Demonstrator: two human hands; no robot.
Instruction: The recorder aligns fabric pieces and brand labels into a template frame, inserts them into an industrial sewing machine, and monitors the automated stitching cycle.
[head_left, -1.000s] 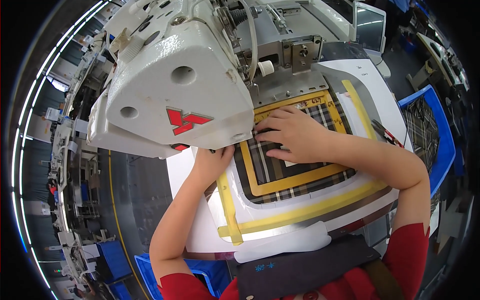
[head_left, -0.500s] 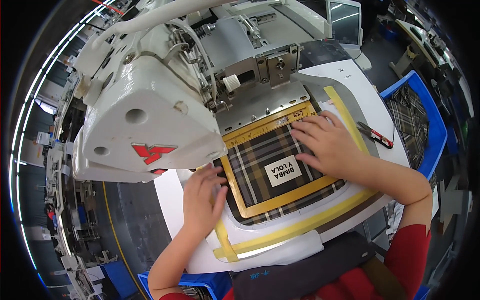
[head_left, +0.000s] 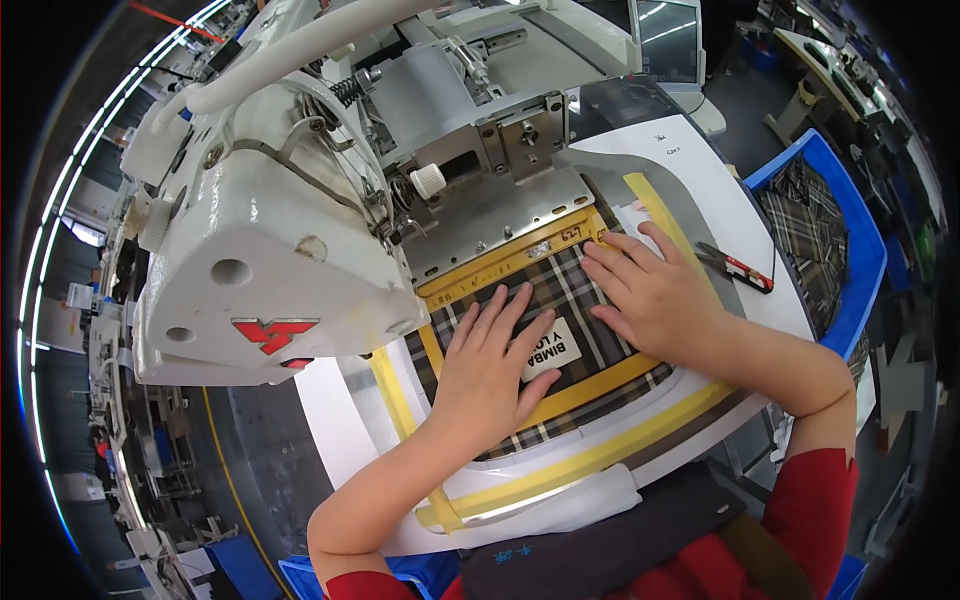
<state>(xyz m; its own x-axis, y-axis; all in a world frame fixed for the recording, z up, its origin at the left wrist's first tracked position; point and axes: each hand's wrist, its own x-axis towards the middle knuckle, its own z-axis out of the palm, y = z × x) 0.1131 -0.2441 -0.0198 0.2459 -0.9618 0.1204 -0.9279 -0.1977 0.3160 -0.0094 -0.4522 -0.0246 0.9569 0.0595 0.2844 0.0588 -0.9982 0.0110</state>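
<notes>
Palm down and fingers loosely spread, the bare left hand (head_left: 495,375) lies over a brown, black and white plaid fabric panel (head_left: 575,295), gripping nothing and overlapping the left edge of a white rectangular label with dark lettering (head_left: 556,350). The bare right hand (head_left: 655,300), likewise half spread and without a grip, lies across the right side of a yellow rectangular frame (head_left: 605,382) that sits on the panel around the label. The panel is on a white-topped counter (head_left: 735,190), bordered by yellow tape strips (head_left: 600,457), just in front of a flat grey metal plate (head_left: 520,232). The bulky white sewing machine head (head_left: 240,285) stands to the left. Right of the tape lies a slim red-and-black tool (head_left: 748,275), near a blue plastic bin (head_left: 868,275) holding crumpled plaid cloth (head_left: 805,230).
</notes>
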